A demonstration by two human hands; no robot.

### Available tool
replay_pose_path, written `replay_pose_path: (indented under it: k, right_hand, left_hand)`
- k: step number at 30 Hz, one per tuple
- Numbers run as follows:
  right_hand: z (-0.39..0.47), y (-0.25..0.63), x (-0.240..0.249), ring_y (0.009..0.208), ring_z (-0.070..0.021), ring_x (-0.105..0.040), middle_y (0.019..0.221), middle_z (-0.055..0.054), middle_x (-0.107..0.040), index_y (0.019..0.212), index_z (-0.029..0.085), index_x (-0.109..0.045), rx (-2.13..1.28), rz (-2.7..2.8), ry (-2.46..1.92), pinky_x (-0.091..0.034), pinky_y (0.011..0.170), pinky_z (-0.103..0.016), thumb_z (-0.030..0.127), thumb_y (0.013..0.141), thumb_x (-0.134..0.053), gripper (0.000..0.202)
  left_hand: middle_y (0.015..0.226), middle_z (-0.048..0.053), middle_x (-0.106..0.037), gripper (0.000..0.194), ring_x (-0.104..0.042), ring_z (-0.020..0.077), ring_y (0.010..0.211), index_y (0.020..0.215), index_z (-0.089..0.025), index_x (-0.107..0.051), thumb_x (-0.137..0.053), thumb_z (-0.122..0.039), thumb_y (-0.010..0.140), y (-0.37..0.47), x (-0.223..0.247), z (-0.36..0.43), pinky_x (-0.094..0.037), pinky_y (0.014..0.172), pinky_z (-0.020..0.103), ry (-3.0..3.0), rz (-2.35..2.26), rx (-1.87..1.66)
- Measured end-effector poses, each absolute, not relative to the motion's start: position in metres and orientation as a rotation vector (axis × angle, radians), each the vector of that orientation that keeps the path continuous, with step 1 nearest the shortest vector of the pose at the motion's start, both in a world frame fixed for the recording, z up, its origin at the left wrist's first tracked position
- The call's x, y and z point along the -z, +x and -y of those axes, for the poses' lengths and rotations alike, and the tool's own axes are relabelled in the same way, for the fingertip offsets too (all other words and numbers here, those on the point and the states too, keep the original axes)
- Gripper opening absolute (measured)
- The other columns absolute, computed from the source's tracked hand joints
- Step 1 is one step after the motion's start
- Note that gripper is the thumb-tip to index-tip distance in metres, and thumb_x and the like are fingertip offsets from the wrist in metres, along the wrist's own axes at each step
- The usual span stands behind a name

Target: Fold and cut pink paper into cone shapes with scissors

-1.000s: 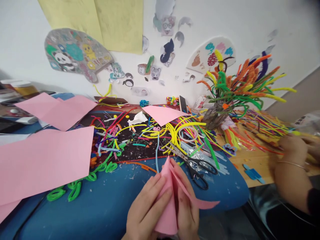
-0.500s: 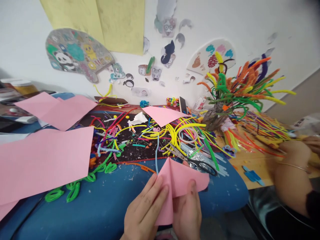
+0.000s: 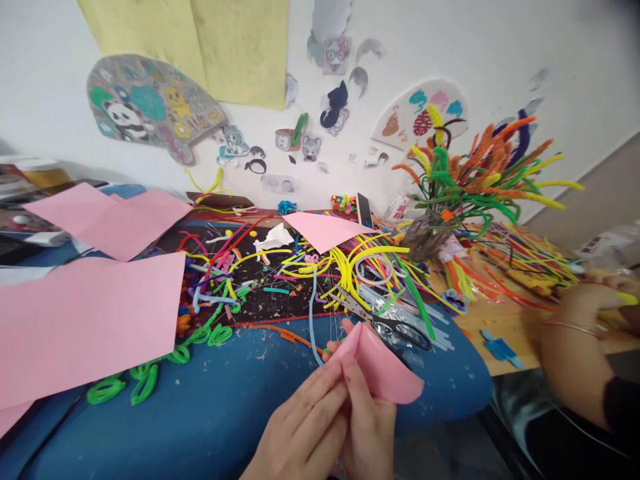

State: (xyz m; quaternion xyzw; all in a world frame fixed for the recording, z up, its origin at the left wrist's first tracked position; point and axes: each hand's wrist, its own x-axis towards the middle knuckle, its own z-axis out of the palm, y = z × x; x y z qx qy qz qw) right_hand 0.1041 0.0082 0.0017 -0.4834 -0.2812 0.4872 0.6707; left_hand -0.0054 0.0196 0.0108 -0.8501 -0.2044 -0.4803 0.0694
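Note:
A folded piece of pink paper (image 3: 387, 367) is between my two hands at the lower centre, its point facing up and away and its curved flap spreading to the right. My left hand (image 3: 305, 423) presses its fingertips together on the paper's left side. My right hand (image 3: 367, 420) pinches the fold with its thumb, and some of its fingers are hidden behind the paper. Just beyond the paper lie black-handled scissors (image 3: 400, 330), slightly open. A light blue pipe cleaner (image 3: 313, 313) curves down towards my fingers.
Large pink sheets (image 3: 95, 320) lie on the left. Cut pipe cleaners (image 3: 350, 270) cover the dark mat ahead. A vase of colourful pipe cleaners (image 3: 425, 233) stands at the back right. Another person's arm (image 3: 575, 347) rests at the far right.
My hands have come closer together and shifted slightly right. The pink paper has been turned, its left part now mostly covered by my fingers. The other person's hand has moved, with something yellow near it.

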Motion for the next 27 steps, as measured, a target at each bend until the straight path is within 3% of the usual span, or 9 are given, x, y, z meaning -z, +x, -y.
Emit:
replay_pose_path:
  k: [6,11,13,18,22,27]
  right_hand:
    - [-0.009,0.109,-0.010,0.102,-0.0266,-0.072,0.117,-0.010,-0.072,0.138,0.022,-0.054,-1.063,0.543,-1.084,-0.062,0.084,-0.035,0.043,0.084,-0.069,0.060]
    - [-0.010,0.111,-0.005,0.100,-0.0294,-0.072,0.108,-0.012,-0.076,0.121,0.015,-0.068,-1.086,0.516,-1.130,-0.062,0.083,-0.037,0.043,0.082,-0.071,0.048]
    - [-0.011,0.111,0.000,0.101,-0.0300,-0.072,0.109,-0.012,-0.075,0.113,0.014,-0.072,-1.105,0.552,-1.139,-0.062,0.084,-0.039,0.046,0.084,-0.067,0.043]
    - [-0.012,0.113,0.003,0.121,-0.0272,-0.061,0.128,-0.008,-0.067,0.127,0.021,-0.065,-0.907,0.756,-1.243,-0.050,0.105,-0.041,0.047,0.090,-0.059,0.045]
    - [-0.011,0.115,0.003,0.118,-0.0262,-0.064,0.129,-0.006,-0.067,0.129,0.023,-0.064,-0.836,0.887,-1.237,-0.050,0.104,-0.042,0.043,0.092,-0.056,0.042]
    - [-0.011,0.116,0.009,0.118,-0.0260,-0.064,0.131,-0.006,-0.066,0.130,0.026,-0.062,-0.715,0.916,-1.204,-0.047,0.107,-0.046,0.039,0.091,-0.060,0.041]
  left_hand:
    - [0.130,0.011,-0.064,0.032,-0.051,0.0276,0.132,0.113,-0.020,-0.064,-0.044,-0.009,0.090,-0.002,0.005,-0.016,-0.048,0.106,0.049,-2.734,0.856,1.549]
    - [0.148,0.019,-0.039,0.057,-0.049,0.0296,0.133,0.137,-0.020,-0.044,-0.056,-0.011,0.082,-0.003,0.014,-0.009,-0.054,0.098,0.044,-2.767,1.226,1.759]
    - [0.144,0.018,-0.043,0.060,-0.051,0.0274,0.131,0.139,-0.021,-0.041,-0.055,-0.007,0.083,-0.001,0.015,-0.008,-0.054,0.099,0.044,-2.703,1.360,1.768]
    - [0.133,0.015,-0.056,0.056,-0.058,0.0231,0.122,0.140,-0.021,-0.041,-0.053,-0.009,0.086,0.002,0.011,-0.009,-0.054,0.099,0.037,-2.681,1.406,1.744]
    - [0.128,0.014,-0.061,0.054,-0.062,0.0191,0.118,0.140,-0.018,-0.043,-0.052,-0.008,0.087,0.005,0.010,-0.009,-0.053,0.098,0.027,-2.643,1.359,1.699]
    - [0.130,0.014,-0.060,0.056,-0.060,0.0173,0.121,0.141,-0.016,-0.043,-0.048,-0.005,0.087,0.007,0.009,-0.006,-0.051,0.099,0.023,-2.614,1.323,1.606]
